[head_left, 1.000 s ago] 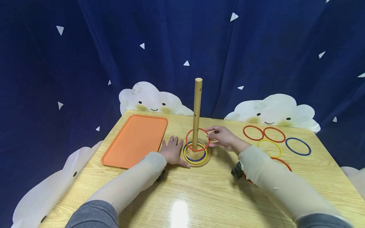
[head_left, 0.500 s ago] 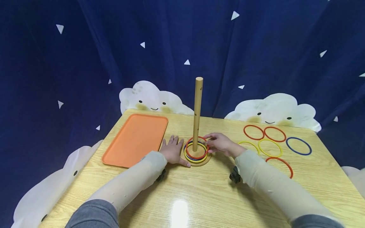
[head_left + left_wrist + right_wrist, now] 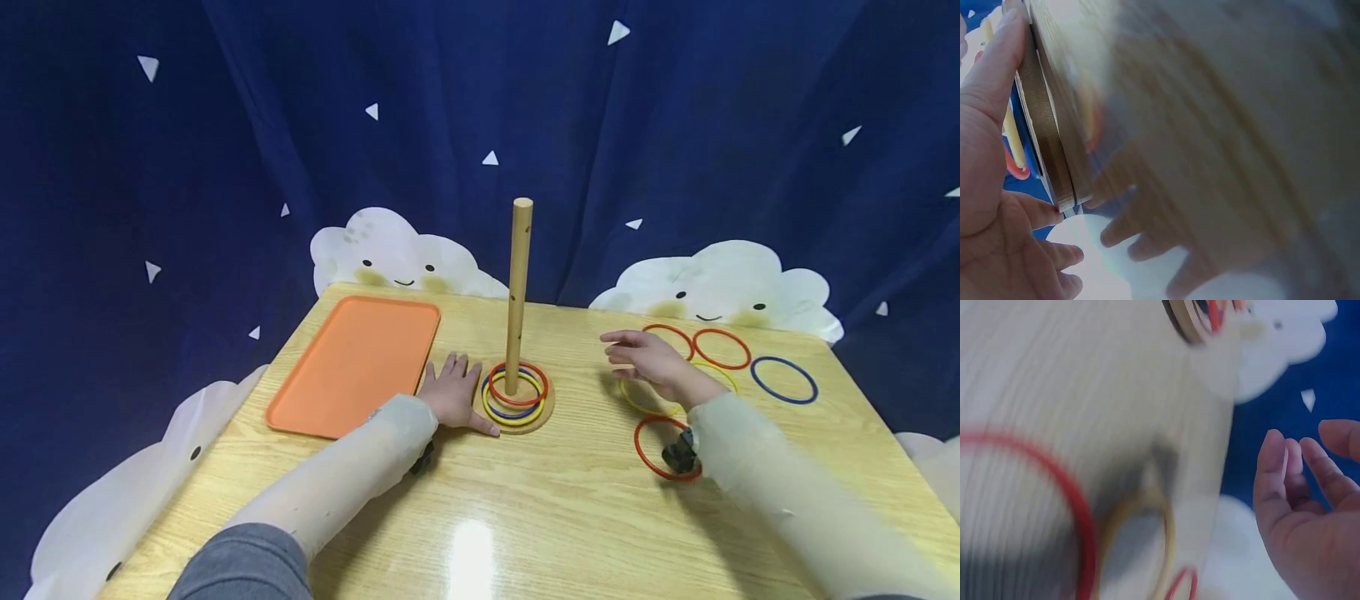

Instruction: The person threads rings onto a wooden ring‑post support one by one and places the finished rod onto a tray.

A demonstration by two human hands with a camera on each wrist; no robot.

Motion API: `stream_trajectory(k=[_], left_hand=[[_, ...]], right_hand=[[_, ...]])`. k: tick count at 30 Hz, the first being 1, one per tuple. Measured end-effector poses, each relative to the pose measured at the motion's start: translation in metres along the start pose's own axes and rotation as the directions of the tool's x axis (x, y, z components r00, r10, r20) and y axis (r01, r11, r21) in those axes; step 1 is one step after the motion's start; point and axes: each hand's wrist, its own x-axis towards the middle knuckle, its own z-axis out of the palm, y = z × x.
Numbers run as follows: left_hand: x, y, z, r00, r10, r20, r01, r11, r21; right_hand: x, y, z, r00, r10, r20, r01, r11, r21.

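My left hand [image 3: 450, 398] rests with spread fingers against the round wooden base [image 3: 551, 402] of an upright post [image 3: 518, 292]; in the left wrist view its thumb [image 3: 999, 65] lies along the base. Around the post's foot lie a yellow ring [image 3: 513, 423], a blue ring [image 3: 483, 387] and, uppermost, a red ring [image 3: 517, 405]. Holding nothing, my right hand [image 3: 651, 360] hovers over another yellow ring [image 3: 637, 407], fingers relaxed and apart. Nearer the front is a second red ring [image 3: 637, 442], partly covered by the wrist camera.
An orange tray [image 3: 356, 358] lies to the left. Behind and beyond the right hand are two more red rings [image 3: 722, 330], a yellow ring [image 3: 720, 368] partly hidden by it, and a blue ring [image 3: 783, 402]. A dark blue curtain [image 3: 450, 83] hangs behind the table.
My right hand lowered the red ring around the post onto the other rings, let go, and moved right over the loose rings. The left hand stays at the base.
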Motion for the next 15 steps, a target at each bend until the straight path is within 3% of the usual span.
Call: stream_trajectory(k=[10, 15], left_hand=[[0.001, -0.001, 0.003, 1.000, -0.005, 0.004, 0.005, 1.000, 0.012], [0.001, 0.001, 0.003, 1.000, 0.003, -0.005, -0.003, 1.000, 0.016]], right_hand=[[-0.044, 0.038, -0.086, 0.991, 0.039, -0.131, -0.028, 0.996, 0.090], [-0.070, 0.059, -0.113, 0.990, 0.032, -0.139, 0.005, 0.967, 0.254]])
